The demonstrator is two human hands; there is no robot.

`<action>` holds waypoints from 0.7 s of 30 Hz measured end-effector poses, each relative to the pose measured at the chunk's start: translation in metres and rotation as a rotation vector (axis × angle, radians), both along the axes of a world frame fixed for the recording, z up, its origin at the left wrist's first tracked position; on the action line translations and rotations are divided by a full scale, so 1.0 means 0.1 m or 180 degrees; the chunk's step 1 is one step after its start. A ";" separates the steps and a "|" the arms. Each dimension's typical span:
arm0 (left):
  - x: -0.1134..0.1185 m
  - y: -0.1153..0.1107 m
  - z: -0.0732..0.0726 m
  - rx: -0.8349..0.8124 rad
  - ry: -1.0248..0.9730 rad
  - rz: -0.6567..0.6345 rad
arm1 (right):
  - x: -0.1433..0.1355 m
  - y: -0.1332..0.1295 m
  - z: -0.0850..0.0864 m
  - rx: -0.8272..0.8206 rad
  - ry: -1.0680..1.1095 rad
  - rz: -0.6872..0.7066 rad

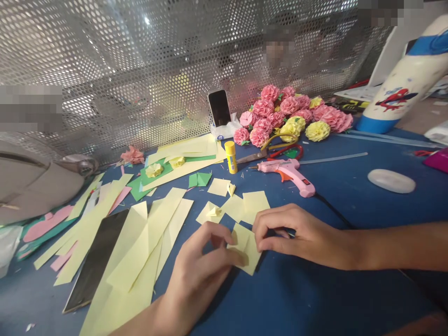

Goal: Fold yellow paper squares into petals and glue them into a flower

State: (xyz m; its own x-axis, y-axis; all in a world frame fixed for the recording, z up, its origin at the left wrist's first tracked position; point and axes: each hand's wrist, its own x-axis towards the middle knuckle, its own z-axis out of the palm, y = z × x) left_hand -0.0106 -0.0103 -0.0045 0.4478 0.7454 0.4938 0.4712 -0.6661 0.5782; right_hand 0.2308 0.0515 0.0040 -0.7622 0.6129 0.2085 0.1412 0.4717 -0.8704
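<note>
A small pale yellow paper square (250,256) with a crease across it is held just above the blue table. My left hand (206,261) pinches its left side between thumb and fingers. On its right edge, the thumb and fingertips of my right hand (290,231) close on the paper. Just beyond lie more yellow squares (256,205), some overlapping. A small folded yellow piece (214,211) rests on one of them, and another folded piece (231,189) stands near a further square.
Long yellow paper strips (147,247) and a dark flat panel (100,256) lie left. Farther back are a glue stick (230,157), scissors (261,154), a pink glue gun (289,172) with its cord, paper flowers (280,112), a propped phone (220,108) and a bottle (399,88). A perforated metal screen (140,70) stands behind.
</note>
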 end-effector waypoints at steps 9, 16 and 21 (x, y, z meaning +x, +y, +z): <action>0.08 -0.01 0.00 -0.1489 -0.0746 0.0109 | -0.02 0.00 -0.06 0.0441 -0.0495 -0.0094; 0.21 0.00 0.00 -0.2138 -0.0818 0.0267 | -0.04 -0.03 -0.01 0.0542 -0.0413 0.0024; 0.23 -0.02 0.03 -0.2140 -0.0581 0.0676 | -0.05 -0.03 -0.05 -0.0075 -0.0661 0.0029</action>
State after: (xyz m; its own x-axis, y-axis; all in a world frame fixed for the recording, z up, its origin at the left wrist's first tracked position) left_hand 0.0119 -0.0126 -0.0015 0.2140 0.9756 -0.0486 0.4078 -0.0440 0.9120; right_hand 0.2262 0.0488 -0.0012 -0.7928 0.6086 0.0320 0.3145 0.4536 -0.8339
